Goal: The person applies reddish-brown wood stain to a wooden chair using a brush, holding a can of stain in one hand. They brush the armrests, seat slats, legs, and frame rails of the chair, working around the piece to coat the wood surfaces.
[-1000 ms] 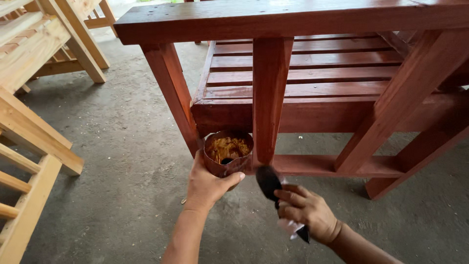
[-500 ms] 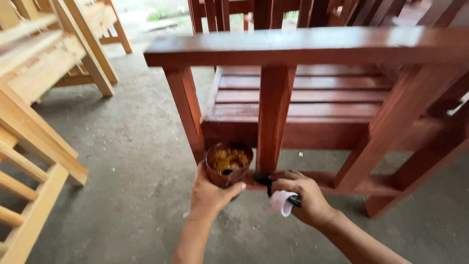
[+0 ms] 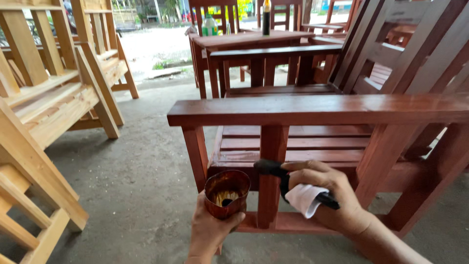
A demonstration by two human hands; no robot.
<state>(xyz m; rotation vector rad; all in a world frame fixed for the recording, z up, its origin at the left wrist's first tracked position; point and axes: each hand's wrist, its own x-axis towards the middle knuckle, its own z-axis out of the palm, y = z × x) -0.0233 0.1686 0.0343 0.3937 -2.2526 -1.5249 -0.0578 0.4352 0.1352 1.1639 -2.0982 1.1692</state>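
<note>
My left hand (image 3: 211,229) grips a small stained cup (image 3: 226,193) with a little dark brown liquid at its bottom, held low in front of a red-brown wooden chair (image 3: 317,110). My right hand (image 3: 328,195) holds a dark-handled brush (image 3: 271,169) wrapped with a white cloth (image 3: 305,198). The brush head lies against the middle vertical post (image 3: 271,146) under the chair's armrest, just above the cup.
Unstained pale wooden chairs (image 3: 53,102) stand at the left. More red-brown chairs and a table (image 3: 244,41) with bottles (image 3: 266,17) stand behind. The floor is bare grey concrete (image 3: 141,166).
The view has tilted up, so more furniture shows behind. My right hand has lifted the brush from below the cup to the chair's middle post. The cup stays in my left hand.
</note>
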